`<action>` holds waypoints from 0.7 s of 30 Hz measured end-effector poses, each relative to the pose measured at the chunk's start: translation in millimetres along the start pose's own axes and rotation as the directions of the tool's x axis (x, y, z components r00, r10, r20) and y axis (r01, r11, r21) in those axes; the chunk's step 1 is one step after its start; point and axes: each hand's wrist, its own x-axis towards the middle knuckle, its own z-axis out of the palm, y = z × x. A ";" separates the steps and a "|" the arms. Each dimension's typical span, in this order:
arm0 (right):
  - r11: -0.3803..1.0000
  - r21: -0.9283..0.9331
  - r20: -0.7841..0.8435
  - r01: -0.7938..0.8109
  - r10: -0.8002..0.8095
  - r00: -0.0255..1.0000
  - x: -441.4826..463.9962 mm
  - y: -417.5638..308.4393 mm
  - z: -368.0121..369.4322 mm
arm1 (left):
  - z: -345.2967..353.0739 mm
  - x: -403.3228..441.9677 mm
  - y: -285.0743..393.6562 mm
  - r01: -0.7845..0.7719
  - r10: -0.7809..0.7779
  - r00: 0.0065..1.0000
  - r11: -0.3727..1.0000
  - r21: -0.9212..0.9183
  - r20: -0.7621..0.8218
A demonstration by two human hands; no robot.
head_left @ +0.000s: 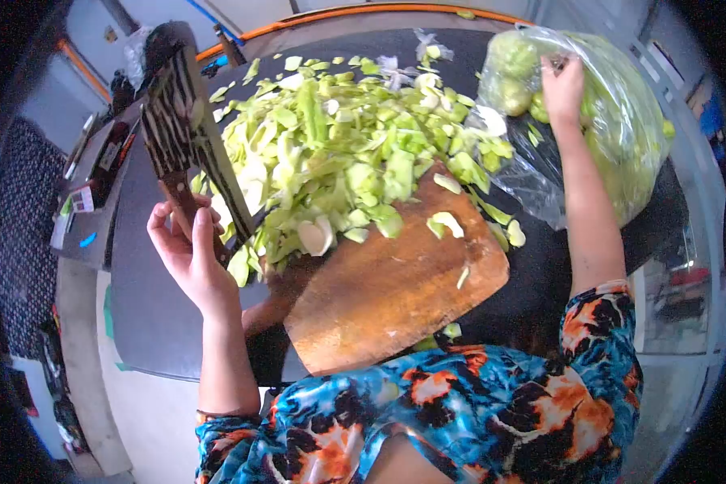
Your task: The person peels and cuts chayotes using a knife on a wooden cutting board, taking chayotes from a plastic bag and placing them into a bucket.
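A large cleaver stands upright at the left, its blade streaked dark and bright. My left hand is closed round its wooden handle. At the upper right, my right hand is at a clear plastic bag of round green vegetables, fingers pinched at the bag; exactly what they grip is too small to tell. Between the hands lies a big heap of pale green slices and peelings. A wooden cutting board lies in front of the heap, with a few slices on it.
The dark round table carries the heap, board and bag. A side table with small items stands at the left. An orange tube runs behind the table's far edge. Scraps lie near the board's front edge.
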 end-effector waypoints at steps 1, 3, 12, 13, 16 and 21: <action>0.997 -0.040 0.036 -0.064 0.065 0.997 10.8 -2.2 1.5 | -0.3 1.7 4.2 -0.017 0.017 1.000 1.000 -0.020 0.016; 0.995 -0.091 0.188 0.032 -0.014 0.982 20.7 -0.7 9.5 | -2.9 1.5 5.5 -0.070 0.071 0.996 0.997 -0.019 0.051; 0.690 -0.361 0.593 0.627 -0.349 0.725 22.6 -15.8 29.4 | 4.1 -9.5 -2.9 -0.176 0.155 0.973 0.978 0.113 0.172; 0.688 -0.341 0.599 0.640 -0.365 0.712 20.6 -22.0 24.8 | 3.9 -11.0 -2.6 -0.127 0.112 0.980 0.988 0.085 0.167; 0.692 -0.397 0.720 0.603 -0.172 0.672 30.7 -40.8 17.1 | 0.8 -11.8 -8.4 -0.180 0.152 0.971 0.973 0.147 0.185; 0.672 -0.399 0.690 0.624 -0.228 0.687 22.7 -43.2 -21.9 | 3.5 -13.4 -1.3 -0.170 0.154 0.971 0.983 0.073 0.183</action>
